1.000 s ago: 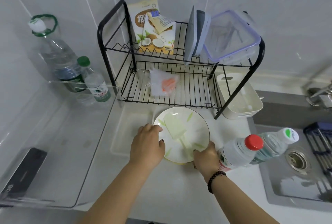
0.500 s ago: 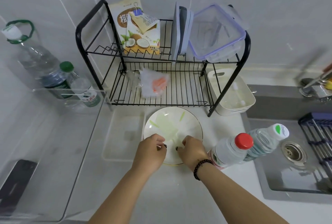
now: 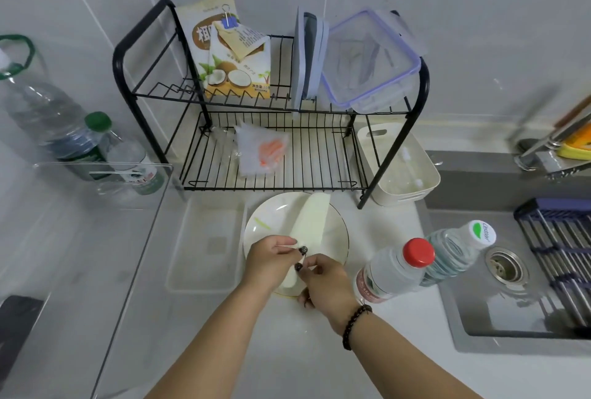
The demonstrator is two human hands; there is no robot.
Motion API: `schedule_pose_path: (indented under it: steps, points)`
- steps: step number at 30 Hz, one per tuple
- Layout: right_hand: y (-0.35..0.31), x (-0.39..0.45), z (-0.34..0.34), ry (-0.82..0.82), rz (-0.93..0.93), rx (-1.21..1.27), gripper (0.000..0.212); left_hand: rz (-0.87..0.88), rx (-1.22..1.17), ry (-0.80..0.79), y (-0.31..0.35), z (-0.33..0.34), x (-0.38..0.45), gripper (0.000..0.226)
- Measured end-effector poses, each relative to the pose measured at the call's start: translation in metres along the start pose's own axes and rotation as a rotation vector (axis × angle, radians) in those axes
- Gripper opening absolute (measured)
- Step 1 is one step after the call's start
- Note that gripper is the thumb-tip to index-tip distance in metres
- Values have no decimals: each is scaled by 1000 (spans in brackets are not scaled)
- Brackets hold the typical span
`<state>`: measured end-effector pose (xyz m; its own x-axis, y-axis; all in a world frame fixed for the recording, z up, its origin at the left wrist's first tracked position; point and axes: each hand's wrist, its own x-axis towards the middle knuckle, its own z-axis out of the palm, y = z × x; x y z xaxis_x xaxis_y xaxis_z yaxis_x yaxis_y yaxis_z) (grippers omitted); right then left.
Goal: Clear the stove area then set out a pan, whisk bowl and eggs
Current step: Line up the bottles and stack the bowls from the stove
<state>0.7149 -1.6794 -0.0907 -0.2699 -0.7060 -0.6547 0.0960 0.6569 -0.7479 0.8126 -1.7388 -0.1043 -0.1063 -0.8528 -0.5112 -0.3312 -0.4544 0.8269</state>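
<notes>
Two hands over the plate (image 3: 256,238), near edge of the desk (image 3: 224,334). Left hand (image 3: 271,261): fingers curled in, tips pinching the near end of a pale strip (image 3: 311,222) that runs from the hand across the plate and past its far rim. Right hand (image 3: 326,283), beaded bracelet on the wrist: fingers also curled, thumb and forefinger meeting the same strip just beside the left fingertips. Both hands grip; neither is spread open. Whether the strip is lifted off the plate or lying on it, cannot tell.

Plate: white, thin gold rim, sits on the desk just in front of the black wire rack (image 3: 271,155). One small green sliver on it, left of the strip.

Containers:
- Clear lidded box (image 3: 371,59), purple-edged, tilted on the rack's upper tier; contents not readable.
- Coconut-print bag (image 3: 236,72), clipped shut, upright on the upper tier, left of the box.
- Small plastic bag (image 3: 262,149) with something orange inside, lower tier.
- Cream tub (image 3: 399,168) at the rack's right foot; a thin white stick lies inside.
- Shallow clear tray (image 3: 204,245) on the desk left of the plate.
- Red-capped bottle (image 3: 396,267) and white-capped bottle (image 3: 457,248), both lying tilted, right of the plate at the sink (image 3: 511,302) edge.
- Two green-capped bottles (image 3: 96,149) upright at far left, behind a clear panel.

No pan, bowl or eggs in sight.
</notes>
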Motion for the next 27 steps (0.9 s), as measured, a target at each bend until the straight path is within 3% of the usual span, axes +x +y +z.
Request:
schedule_pose_path:
  steps: [7, 14, 17, 23, 27]
  points:
    - [1, -16, -26, -6, 6, -86, 13, -15, 99, 67, -17, 5, 17, 17]
    - [-1, -67, -67, 2, -239, -108, 25, 123, 406, 121, -12, 6, 2, 16]
    - [-13, -88, -85, 48, -382, -39, 27, 210, 368, 124, 8, 12, -17, 18]
    - [-45, -120, -119, 121, -661, 189, 28, 431, 128, -191, 65, 41, -70, 40]
    - [-53, -117, -151, 428, -889, 90, 27, 519, 190, -385, 75, 62, -87, 54]
